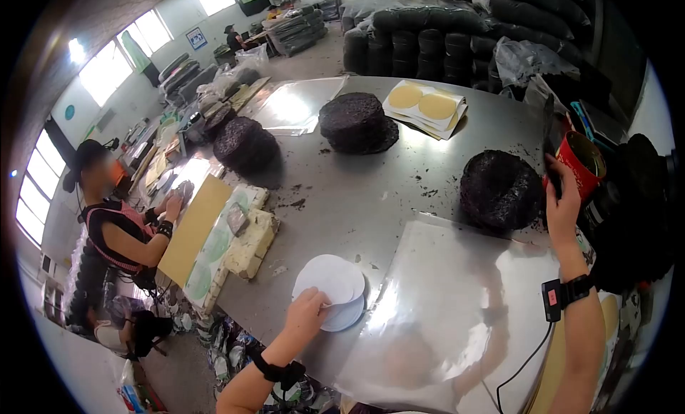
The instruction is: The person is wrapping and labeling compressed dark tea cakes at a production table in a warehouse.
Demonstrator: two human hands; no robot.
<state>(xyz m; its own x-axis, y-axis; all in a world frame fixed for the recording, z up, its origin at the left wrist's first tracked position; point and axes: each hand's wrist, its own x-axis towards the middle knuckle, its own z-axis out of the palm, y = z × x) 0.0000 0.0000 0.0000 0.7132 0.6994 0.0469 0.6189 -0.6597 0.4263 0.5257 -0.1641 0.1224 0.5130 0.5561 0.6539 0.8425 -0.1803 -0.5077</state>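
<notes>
My left hand [307, 315] is closed at the edge of a small stack of thin white round discs [332, 275], its fingers pinching the near side. A bluish-white disc [346, 315] shows beneath them, on the metal table. My right hand [564, 196] has curled fingers between a dark, lumpy round mass [499, 189] and a red can [581, 164]. A dark flat piece [553, 128] stands just above those fingers; what they grip is partly hidden. Clear plastic sheets [435, 321] lie between my hands.
More dark lumpy masses [353, 121] stand at the table's far side, beside white sheets with yellow circles [424, 103]. Left are a pale block [251, 243] and a yellow board [196, 228], where another person [118, 214] works. Stacked black bundles [428, 50] fill the back.
</notes>
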